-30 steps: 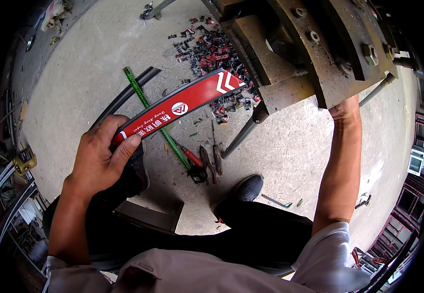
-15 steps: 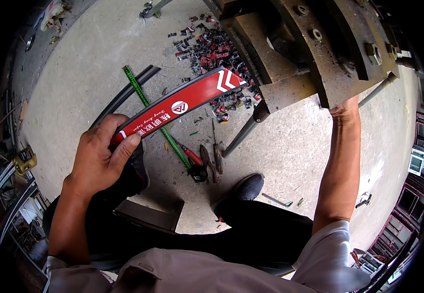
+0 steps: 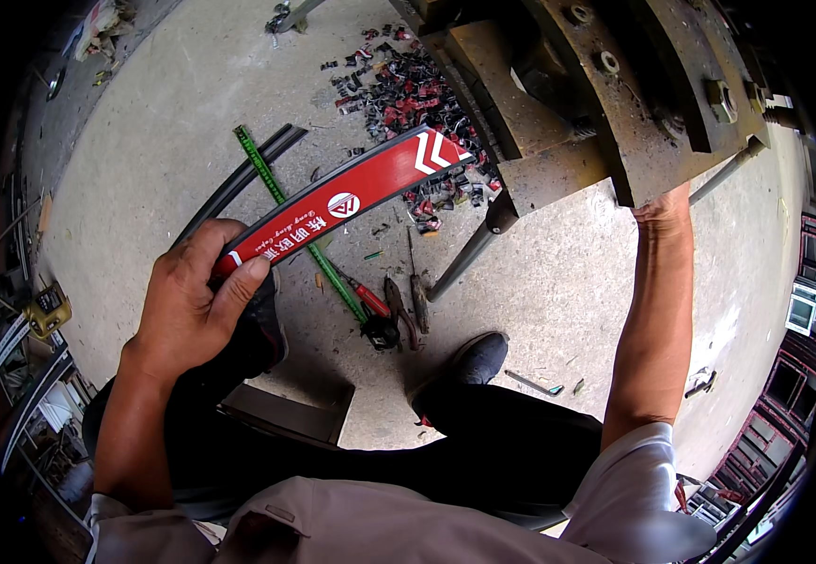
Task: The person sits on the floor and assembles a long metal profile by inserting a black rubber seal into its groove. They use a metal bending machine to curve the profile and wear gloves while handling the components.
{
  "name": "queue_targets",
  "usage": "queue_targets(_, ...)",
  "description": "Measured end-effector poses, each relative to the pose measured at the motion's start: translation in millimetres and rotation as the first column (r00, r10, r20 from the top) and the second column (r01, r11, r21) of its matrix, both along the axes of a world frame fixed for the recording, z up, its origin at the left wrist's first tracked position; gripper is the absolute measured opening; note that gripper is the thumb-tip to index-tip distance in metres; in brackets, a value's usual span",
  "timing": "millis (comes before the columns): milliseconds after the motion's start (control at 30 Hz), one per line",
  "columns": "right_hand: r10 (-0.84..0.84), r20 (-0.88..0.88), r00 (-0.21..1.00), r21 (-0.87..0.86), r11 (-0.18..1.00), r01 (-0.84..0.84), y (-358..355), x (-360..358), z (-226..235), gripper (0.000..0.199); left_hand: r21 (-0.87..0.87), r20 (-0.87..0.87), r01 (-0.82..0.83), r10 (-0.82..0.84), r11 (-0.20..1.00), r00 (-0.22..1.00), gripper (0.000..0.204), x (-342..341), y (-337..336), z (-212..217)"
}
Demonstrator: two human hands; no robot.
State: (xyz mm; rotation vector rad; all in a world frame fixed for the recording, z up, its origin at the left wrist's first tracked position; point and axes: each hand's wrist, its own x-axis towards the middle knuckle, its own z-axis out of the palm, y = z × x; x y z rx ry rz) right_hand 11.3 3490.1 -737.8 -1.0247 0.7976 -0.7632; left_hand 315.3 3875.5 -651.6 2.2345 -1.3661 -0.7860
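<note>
Red covers the upper face of the strip (image 3: 384, 179) held in the left hand (image 3: 196, 301). Compared with half a second ago, almost nothing differs: both hands keep their places and the strip lies at the same slant, while the floor things and the metal machine (image 3: 558, 179) sit only very slightly shifted in view.

The strip's long axis runs from near left to far right. Its near left end is in the left hand, thumb pressed on the red face and fingers wrapped around the edge, gripping firmly. Its slanted far right end, marked with white chevrons, points toward the machine and appears just beside it; I cannot tell whether they touch. Dark edging follows its long sides.

The right hand (image 3: 664, 202) reaches under the near right part of the machine. Its fingers are hidden, so I cannot tell whether they are open or closed, or on what.

Beyond the strip, a pile of red and black scraps (image 3: 399, 103) covers the floor. Nearer lie a green tape measure (image 3: 262, 169), stretched across a dark strip (image 3: 225, 193), plus a red-handled screwdriver (image 3: 370, 300) and pliers (image 3: 397, 305).
</note>
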Motion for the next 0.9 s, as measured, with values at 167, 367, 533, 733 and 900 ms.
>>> queue_targets(167, -0.055, -0.044, 0.998, 0.027, 0.998, 0.056, 9.4, 6.7, 6.4, 0.040, 0.003, -0.009, -0.011, 0.011, 1.000, 1.000, 0.030, -2.0, -2.3, 0.0)
queue_targets(367, -0.007, 0.063, 0.998, -0.006, 1.000, 0.008, 15.3, 1.6, 14.3, 0.039, 0.004, -0.011, 0.003, -0.003, 1.000, 1.000, 0.029, -1.6, -10.0, -0.9)
queue_targets(533, 0.054, -0.244, 0.968, -0.197, 0.975, -0.104, 16.3, -19.0, 11.7, 0.036, 0.014, -0.043, 0.017, -0.016, 1.000, 0.999, 0.030, 2.5, -17.6, -5.9)
queue_targets(733, -0.053, -0.211, 0.976, -0.293, 0.956, -0.011, 52.7, -20.1, 43.9, 0.030, 0.003, -0.087, 0.063, -0.063, 0.998, 0.994, 0.035, 15.2, -23.9, -17.9)
queue_targets(900, -0.209, -0.411, 0.887, -0.421, 0.907, 0.019, 68.1, -31.2, 52.5, 0.023, -0.046, -0.089, 0.073, -0.076, 0.996, 0.993, 0.038, 28.1, -20.4, -25.1)
